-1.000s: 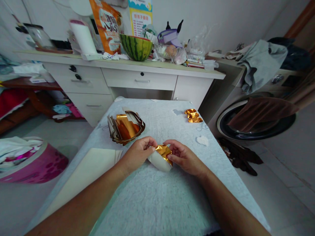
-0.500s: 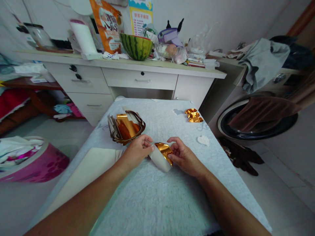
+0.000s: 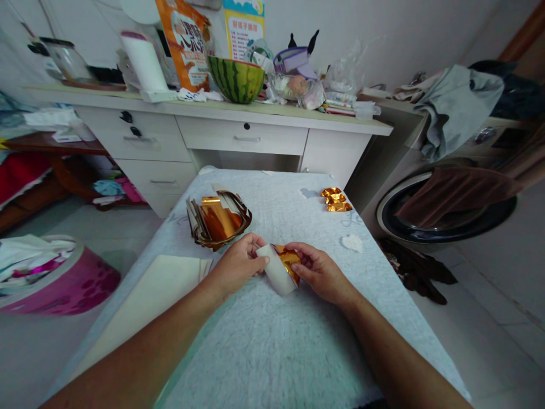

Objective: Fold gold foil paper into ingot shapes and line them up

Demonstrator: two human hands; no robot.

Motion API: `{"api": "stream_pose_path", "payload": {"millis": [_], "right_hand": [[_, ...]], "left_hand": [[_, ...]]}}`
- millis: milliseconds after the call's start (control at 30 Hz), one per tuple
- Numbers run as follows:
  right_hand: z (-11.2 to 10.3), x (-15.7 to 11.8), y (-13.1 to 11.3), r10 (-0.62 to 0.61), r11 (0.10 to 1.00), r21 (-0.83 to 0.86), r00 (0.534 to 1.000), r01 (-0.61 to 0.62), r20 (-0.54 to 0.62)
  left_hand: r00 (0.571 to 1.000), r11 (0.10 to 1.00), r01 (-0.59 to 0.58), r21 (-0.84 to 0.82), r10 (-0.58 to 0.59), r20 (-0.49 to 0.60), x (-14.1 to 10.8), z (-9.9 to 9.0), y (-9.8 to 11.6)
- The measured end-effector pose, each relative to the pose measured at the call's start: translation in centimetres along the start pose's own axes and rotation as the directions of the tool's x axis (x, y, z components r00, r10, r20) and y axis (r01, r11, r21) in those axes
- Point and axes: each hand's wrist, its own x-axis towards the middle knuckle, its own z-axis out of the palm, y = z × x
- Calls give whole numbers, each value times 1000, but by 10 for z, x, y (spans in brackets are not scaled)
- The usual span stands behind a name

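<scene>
Between my hands, above the middle of the table, is a curved sheet, with a white side (image 3: pixel 277 274) towards me and a gold side (image 3: pixel 289 261) to the right. My left hand (image 3: pixel 243 260) pinches its left edge between thumb and fingers. On the gold part, my right hand (image 3: pixel 318 269) grips the right edge with bent fingers. A dark-rimmed basket (image 3: pixel 213 246) full of gold and pale sheets (image 3: pixel 219 220) stands just beyond my left hand. Several folded gold pieces (image 3: pixel 336 200) lie together at the table's far right.
Pale paper sheets (image 3: pixel 159 284) lie on the table (image 3: pixel 264 352) under my left forearm. Behind stands a counter (image 3: pixel 272 116) bearing a watermelon half (image 3: pixel 236 79). A pink bin (image 3: pixel 80 281) is at the left, a washing machine (image 3: pixel 400 142) at the right.
The sheet has turned so that more of its white side shows and less gold. My right fingers have moved left over its gold top edge. My left hand has barely shifted.
</scene>
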Motion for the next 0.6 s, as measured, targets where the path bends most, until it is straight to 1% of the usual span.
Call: {"api": "stream_pose_path", "payload": {"millis": [67,100,167,233,333,467,533,600], "right_hand": [[0,-1,-1,-30,984,-175,999,25,-23],[0,-1,-2,-60,954,-295,998,49,-29],[1,-2,-6,-118,844,-529,993,91,-18],[3,-3,-9,-141,731,-673,990,111,10],[5,-4,-9,-150,642,-759,989,108,14],[7,-4,-8,-178,580,-806,984,121,20],[6,-4,-9,-193,563,-812,980,150,48],[7,-3,-10,-199,562,-808,977,178,77]], "left_hand": [[996,992,-60,109,67,-60,3,-2,-5],[991,980,-87,181,103,-81,4,-3,-6],[981,932,-124,341,168,-100,3,-4,-5],[976,863,-136,486,202,-85,1,-4,-2],[974,764,-148,629,221,-40,-2,-3,4],[939,627,-170,761,337,-68,-2,-2,3],[937,588,-155,794,343,-71,-2,-3,1],[953,592,-137,794,298,-58,-1,-4,-1]]}}
